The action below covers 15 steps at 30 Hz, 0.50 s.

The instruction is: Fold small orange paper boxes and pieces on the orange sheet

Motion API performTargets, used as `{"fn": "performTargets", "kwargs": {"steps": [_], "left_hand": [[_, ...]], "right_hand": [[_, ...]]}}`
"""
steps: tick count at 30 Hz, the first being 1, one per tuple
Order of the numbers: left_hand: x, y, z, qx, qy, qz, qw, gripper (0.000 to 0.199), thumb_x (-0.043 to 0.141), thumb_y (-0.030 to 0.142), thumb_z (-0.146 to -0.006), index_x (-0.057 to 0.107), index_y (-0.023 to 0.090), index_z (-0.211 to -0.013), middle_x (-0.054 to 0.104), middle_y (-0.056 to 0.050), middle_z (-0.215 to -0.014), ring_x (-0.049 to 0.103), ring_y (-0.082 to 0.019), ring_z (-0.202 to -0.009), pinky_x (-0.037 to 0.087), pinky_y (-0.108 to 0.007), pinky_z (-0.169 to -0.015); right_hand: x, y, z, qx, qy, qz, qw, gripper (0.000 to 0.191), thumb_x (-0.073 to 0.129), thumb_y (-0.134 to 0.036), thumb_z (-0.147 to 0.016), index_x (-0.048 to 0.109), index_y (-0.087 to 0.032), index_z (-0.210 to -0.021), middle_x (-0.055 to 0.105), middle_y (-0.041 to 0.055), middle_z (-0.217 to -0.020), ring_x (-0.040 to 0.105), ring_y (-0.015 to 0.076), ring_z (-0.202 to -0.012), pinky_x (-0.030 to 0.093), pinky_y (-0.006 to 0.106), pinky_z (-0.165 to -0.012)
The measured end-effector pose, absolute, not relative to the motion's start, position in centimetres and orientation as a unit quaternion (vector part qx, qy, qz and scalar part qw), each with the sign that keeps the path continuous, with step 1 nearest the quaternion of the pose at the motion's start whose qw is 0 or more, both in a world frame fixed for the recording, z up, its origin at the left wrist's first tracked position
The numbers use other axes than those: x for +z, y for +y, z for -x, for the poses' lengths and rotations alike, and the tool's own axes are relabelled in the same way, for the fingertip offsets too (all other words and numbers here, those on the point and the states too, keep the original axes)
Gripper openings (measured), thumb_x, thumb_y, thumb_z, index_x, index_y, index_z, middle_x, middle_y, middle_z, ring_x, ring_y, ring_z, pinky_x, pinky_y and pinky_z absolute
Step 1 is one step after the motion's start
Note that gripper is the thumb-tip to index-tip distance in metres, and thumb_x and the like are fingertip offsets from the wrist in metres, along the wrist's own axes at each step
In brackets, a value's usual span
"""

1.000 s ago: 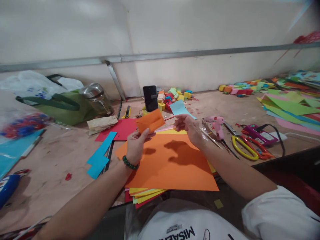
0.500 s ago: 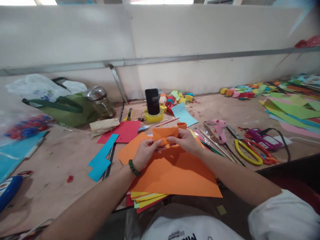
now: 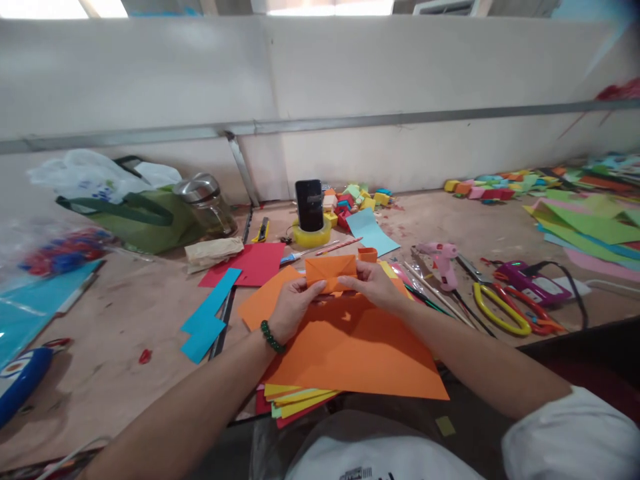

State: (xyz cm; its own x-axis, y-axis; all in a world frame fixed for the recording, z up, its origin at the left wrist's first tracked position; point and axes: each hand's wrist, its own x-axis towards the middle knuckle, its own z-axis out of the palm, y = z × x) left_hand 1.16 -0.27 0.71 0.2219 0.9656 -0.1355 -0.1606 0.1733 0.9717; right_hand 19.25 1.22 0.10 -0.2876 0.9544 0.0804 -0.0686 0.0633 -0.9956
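Observation:
Between both hands is a small folded piece of orange paper (image 3: pixel 330 268), with crease lines showing on its face. My left hand (image 3: pixel 293 307) pinches its lower left part, thumb in front; a green bead bracelet circles that wrist. My right hand (image 3: pixel 373 283) grips its lower right side, also with the thumb in front. The fingers behind the paper are mostly hidden. Under the hands lies a large orange sheet (image 3: pixel 360 353) on a stack of coloured paper (image 3: pixel 300 400) at the table's front edge. A small folded orange piece (image 3: pixel 368 255) stands just beyond my right hand.
A phone (image 3: pixel 309 205) leans upright on a yellow tape roll (image 3: pixel 311 233). To the right lie a pink glue gun (image 3: pixel 443 260), scissors (image 3: pixel 500 310) and a purple device (image 3: pixel 535 283). Blue strips (image 3: pixel 213 303), red paper (image 3: pixel 250 263), a cutter (image 3: pixel 261 230) and a glass jar (image 3: pixel 210 207) are left.
The folded orange paper is tipped more towards me, so more of its creased face shows. Both hands keep their hold. The whole view has shifted slightly.

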Motion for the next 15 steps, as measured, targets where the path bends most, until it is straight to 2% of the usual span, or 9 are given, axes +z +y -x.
{"fn": "performTargets", "kwargs": {"steps": [7, 15], "left_hand": [[0.71, -0.20, -1.19, 0.433, 0.437, -0.455, 0.644, 0.056, 0.083, 0.055, -0.052, 0.073, 0.011, -0.083, 0.075, -0.010, -0.076, 0.072, -0.022, -0.067, 0.051, -0.023, -0.057], [0.71, -0.04, -1.11, 0.441, 0.438, -0.464, 0.632, 0.053, 0.083, 0.054, -0.052, 0.073, 0.011, -0.082, 0.075, -0.008, -0.072, 0.071, -0.020, -0.062, 0.054, -0.025, -0.060]], "right_hand": [[-0.50, 1.47, -19.36, 0.564, -0.549, 0.389, 0.478, 0.034, 0.080, -0.040, -0.062, 0.071, -0.017, -0.085, 0.069, 0.0013, -0.084, 0.066, 0.0131, -0.069, 0.060, 0.025, -0.060], [-0.38, 1.48, -19.46, 0.576, -0.578, 0.365, 0.449, 0.035, 0.076, -0.040, -0.068, 0.071, -0.018, -0.095, 0.072, 0.0032, -0.090, 0.068, 0.0153, -0.077, 0.060, 0.025, -0.061]]}}
